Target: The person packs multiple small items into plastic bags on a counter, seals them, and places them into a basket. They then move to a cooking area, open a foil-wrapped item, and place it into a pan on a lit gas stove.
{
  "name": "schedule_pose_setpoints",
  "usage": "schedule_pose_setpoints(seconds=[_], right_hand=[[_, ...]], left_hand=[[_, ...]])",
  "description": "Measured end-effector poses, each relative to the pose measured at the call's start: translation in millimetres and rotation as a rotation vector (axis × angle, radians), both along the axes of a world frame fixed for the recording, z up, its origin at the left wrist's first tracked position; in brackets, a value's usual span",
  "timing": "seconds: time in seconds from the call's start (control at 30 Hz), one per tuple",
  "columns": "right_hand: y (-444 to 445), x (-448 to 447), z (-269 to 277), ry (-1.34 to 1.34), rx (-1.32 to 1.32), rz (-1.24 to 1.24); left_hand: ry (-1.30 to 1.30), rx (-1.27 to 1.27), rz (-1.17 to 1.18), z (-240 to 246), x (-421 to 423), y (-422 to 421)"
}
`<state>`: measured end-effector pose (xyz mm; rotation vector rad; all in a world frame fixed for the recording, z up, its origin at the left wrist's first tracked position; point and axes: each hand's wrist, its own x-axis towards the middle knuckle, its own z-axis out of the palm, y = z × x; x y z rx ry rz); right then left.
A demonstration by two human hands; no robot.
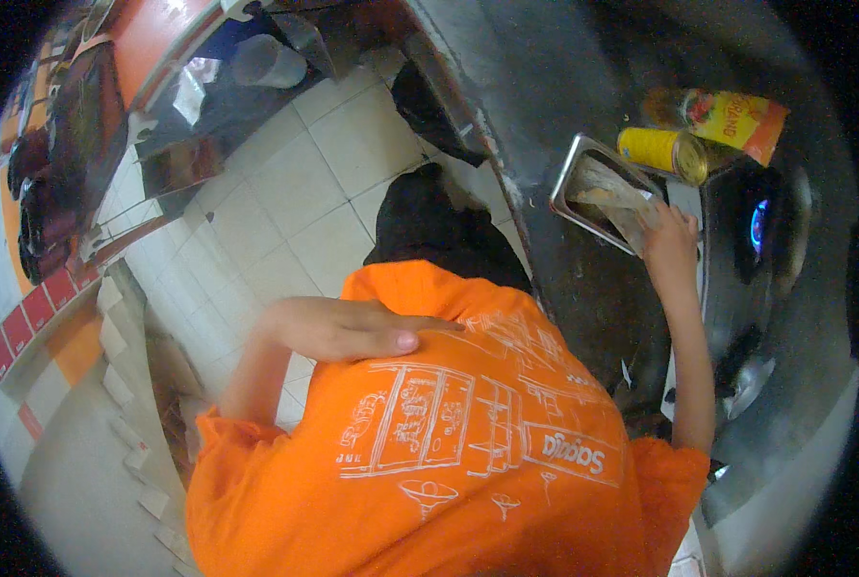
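My right hand grips the edge of a crumpled clear plastic bag. That bag, with something pale inside, lies partly in a rectangular metal pan on the dark counter. A yellow can lies on its side against the pan's far edge. Beyond the can is a yellow and orange printed packet. Flat against the front of the orange shirt rests my left hand, holding nothing, with its thumb showing.
Right of the pan, a gas stove has a blue flame burning. The dark counter's edge runs close beside my body. Tiled floor lies ahead. At the upper left is a shelf with a pale round container.
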<state>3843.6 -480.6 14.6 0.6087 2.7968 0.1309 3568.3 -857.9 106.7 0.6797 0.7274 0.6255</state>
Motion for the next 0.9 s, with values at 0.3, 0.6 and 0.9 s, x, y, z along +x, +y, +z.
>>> schedule_pose_setpoints(seconds=[0.3,0.6,0.9], right_hand=[[-16,-28,22,-0.057,-0.072,-0.194],[-22,-29,25,-0.031,-0.145,-0.265],[-32,-39,42,-0.136,-0.148,-0.281]], left_hand=[[-0.045,0.163,0.081,-13,4,0],[0.166,0.065,0.190,-98,1,68],[1.304,-0.549,-0.807,-397,-86,-160]])
